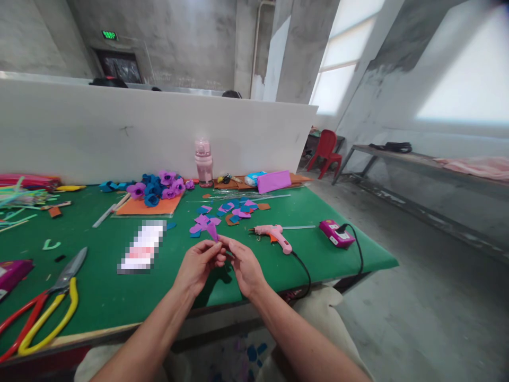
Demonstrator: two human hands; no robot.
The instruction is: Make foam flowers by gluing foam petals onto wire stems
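Both hands meet over the near edge of the green table [119,297]. My left hand [199,265] and my right hand [244,265] pinch together on a small purple foam petal piece [213,231] that sticks up between the fingertips. Just beyond them lie loose purple and blue foam petals [234,209]. A pink hot glue gun [274,235] rests to the right of my right hand, its black cord running off the table edge. A heap of finished purple and blue foam flowers [159,188] sits on an orange sheet farther back.
Yellow-handled snips [51,313] and red-handled ones lie at the near left. A pink bottle [203,162] stands against the white partition [139,132]. A pink power strip [336,233] sits at the right edge. Coloured sticks lie far left. A red chair [326,151] and a bench stand beyond.
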